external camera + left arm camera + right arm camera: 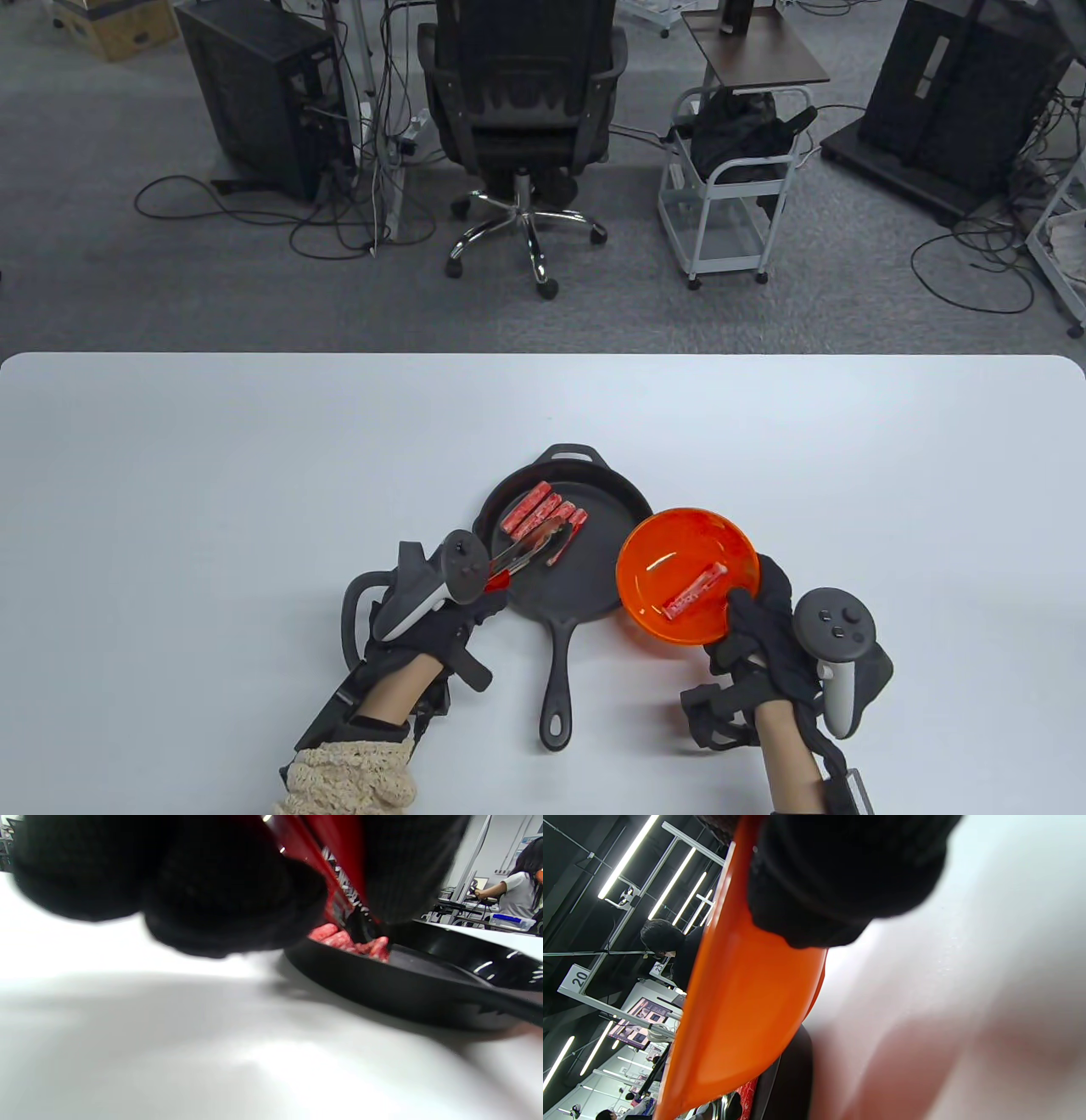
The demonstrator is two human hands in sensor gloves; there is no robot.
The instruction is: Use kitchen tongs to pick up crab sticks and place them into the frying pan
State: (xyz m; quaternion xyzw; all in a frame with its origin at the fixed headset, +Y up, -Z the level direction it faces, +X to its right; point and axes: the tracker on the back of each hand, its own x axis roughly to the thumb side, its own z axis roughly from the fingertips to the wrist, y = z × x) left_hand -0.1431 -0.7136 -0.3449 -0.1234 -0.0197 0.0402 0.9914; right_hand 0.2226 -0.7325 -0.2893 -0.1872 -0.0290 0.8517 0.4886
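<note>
Left hand (428, 611) grips red-handled kitchen tongs (530, 552), fingers curled round the handles; tips reach into the cast-iron frying pan (594, 586) beside the row of crab sticks (543, 509) at its far-left side, likely setting one down. Pan's right half is bare, room for more. Right hand (755, 645) pinches the orange bowl (653, 543) rim, tilted over the pan's right edge, probably for reach. One last crab stick (696, 594) lies inside.
</note>
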